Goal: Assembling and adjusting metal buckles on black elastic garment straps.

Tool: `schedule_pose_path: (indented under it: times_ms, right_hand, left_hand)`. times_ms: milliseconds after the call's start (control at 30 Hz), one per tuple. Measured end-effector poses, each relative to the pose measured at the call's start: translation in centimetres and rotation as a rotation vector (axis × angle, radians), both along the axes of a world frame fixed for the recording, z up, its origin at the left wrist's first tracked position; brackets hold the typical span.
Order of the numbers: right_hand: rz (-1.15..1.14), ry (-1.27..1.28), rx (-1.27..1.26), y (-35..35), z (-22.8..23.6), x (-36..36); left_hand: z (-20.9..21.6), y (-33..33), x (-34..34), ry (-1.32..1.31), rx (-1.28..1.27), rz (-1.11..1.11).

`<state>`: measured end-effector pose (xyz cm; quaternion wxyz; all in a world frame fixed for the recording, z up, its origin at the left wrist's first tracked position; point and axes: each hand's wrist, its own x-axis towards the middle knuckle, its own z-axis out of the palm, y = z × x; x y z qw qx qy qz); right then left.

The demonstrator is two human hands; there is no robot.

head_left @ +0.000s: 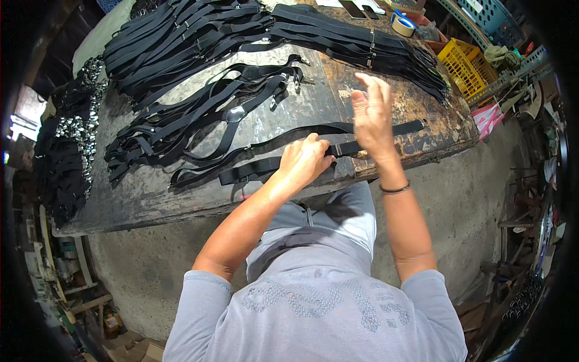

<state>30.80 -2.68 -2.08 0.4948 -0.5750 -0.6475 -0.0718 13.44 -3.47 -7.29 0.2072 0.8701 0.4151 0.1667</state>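
A pair of black elastic suspenders (256, 167) lies folded along the near edge of the worktable. My left hand (306, 160) is closed over its strap, thumb and fingers bent against the table. Raised above the table to the right is my right hand (373, 120), fingers stretched upward and holding nothing; it hides part of the strap behind it. At that strap's right end a small metal piece (422, 123) shows. Farther back lie loose suspenders (181, 123) with metal clips and a dark joining patch (234, 113).
Large piles of black suspenders (199, 36) cover the far side of the worn worktable (145, 193). Straps with shiny clips (78, 139) hang over its left edge. Tape rolls (403, 25) sit at the far right, near a yellow crate (464, 66).
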Motion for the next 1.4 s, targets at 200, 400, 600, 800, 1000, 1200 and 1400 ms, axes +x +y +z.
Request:
schedule_pose_path:
  times_ms: [200,400,600,800,1000,1200,1400]
  right_hand:
    - [-0.093,-0.413,-0.449,0.5,-8.9,-3.3]
    - [-0.137,-0.517,-0.439,0.5,-9.2,-2.8]
    - [-0.131,-0.532,-0.428,0.4,-9.1,-3.2]
    - [-0.143,-0.545,-0.478,0.5,-8.8,-3.4]
    - [-0.164,-0.546,-0.536,0.5,-8.5,-3.4]
    - [-0.174,-0.576,-0.573,0.5,-8.6,-3.2]
    - [-0.193,-0.59,-0.628,0.7,-8.3,-3.4]
  left_hand:
    - [2.5,-0.1,-4.3,0.157,-0.057,-0.066]
    - [5.3,-0.8,-13.7,-0.081,-0.131,-0.137]
    - [6.2,-1.7,-19.3,-0.227,-0.378,-0.15]
    - [6.4,-3.1,-24.4,-0.513,-0.671,-0.18]
    - [6.4,-5.3,-26.3,-0.7,-0.87,-0.011]
    - [7.0,-9.0,-26.1,-0.308,-0.339,0.106]
    - [7.2,-11.2,-28.4,-0.08,-0.075,0.136]
